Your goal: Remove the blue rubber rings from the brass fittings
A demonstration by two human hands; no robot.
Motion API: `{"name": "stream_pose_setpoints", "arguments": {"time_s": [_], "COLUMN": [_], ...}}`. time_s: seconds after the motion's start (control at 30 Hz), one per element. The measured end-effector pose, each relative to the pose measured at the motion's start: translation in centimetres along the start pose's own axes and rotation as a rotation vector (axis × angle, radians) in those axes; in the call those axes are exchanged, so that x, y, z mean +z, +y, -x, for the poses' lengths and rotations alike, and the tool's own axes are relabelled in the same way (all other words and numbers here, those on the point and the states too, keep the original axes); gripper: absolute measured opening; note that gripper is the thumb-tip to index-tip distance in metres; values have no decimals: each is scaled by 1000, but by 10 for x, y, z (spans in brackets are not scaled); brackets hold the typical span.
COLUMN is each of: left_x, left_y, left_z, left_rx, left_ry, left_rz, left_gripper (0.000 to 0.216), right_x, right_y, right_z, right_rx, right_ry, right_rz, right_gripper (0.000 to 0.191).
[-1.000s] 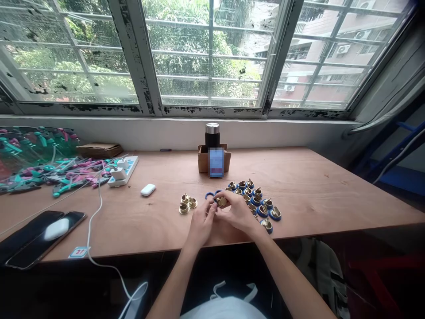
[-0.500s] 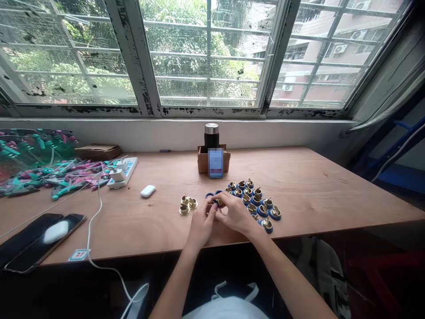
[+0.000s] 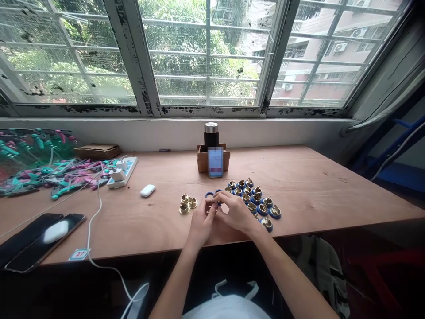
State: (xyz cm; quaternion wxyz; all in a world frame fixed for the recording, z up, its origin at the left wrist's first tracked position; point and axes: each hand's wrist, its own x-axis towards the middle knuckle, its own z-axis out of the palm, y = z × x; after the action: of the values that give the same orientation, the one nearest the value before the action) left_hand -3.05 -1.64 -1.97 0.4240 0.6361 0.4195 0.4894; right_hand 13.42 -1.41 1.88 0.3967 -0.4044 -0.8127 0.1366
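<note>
My left hand (image 3: 202, 218) and my right hand (image 3: 235, 212) meet near the table's front, fingertips pinched together around a small blue-ringed metal fitting (image 3: 219, 204). Fingers cover most of it. Just beyond the fingertips lies a loose blue ring (image 3: 209, 195); another peeks out beside my right fingers. Left of my left hand sit three gold metal fittings (image 3: 184, 208) without blue rings, clustered together. To the right of my right hand stand several gold fittings seated in blue rings (image 3: 255, 199), in rough rows; my right hand hides some of them.
A phone (image 3: 215, 163) leans on a small cardboard box (image 3: 202, 160) holding a black bottle (image 3: 211, 138). Leftward are a white earbud case (image 3: 148, 191), a power strip (image 3: 128, 173), a pile of teal and pink pliers (image 3: 69, 175), a white cable (image 3: 89, 226) and dark phones (image 3: 23, 243).
Both hands stay almost in place, with slight finger movement around the held fitting. Its gold part, seen earlier between the fingers, is now mostly covered.
</note>
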Motion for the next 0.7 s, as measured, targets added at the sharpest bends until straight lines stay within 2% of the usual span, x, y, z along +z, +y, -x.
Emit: {"name": "stream_pose_setpoints", "arguments": {"time_s": [0.13, 0.5, 0.7], "left_x": [0, 2, 1], "left_y": [1, 1, 3], "left_z": [1, 1, 0], "left_rx": [-10, -3, -2], "left_ry": [-16, 0, -9], "left_rz": [29, 71, 77], "left_gripper": [34, 32, 32], "right_x": [-2, -5, -6], "right_y": [0, -3, -3], "right_z": [0, 0, 0], "right_rx": [-7, 3, -11], "right_ry": [12, 22, 49], "right_rz": [-18, -69, -52], "right_gripper": [27, 40, 36]}}
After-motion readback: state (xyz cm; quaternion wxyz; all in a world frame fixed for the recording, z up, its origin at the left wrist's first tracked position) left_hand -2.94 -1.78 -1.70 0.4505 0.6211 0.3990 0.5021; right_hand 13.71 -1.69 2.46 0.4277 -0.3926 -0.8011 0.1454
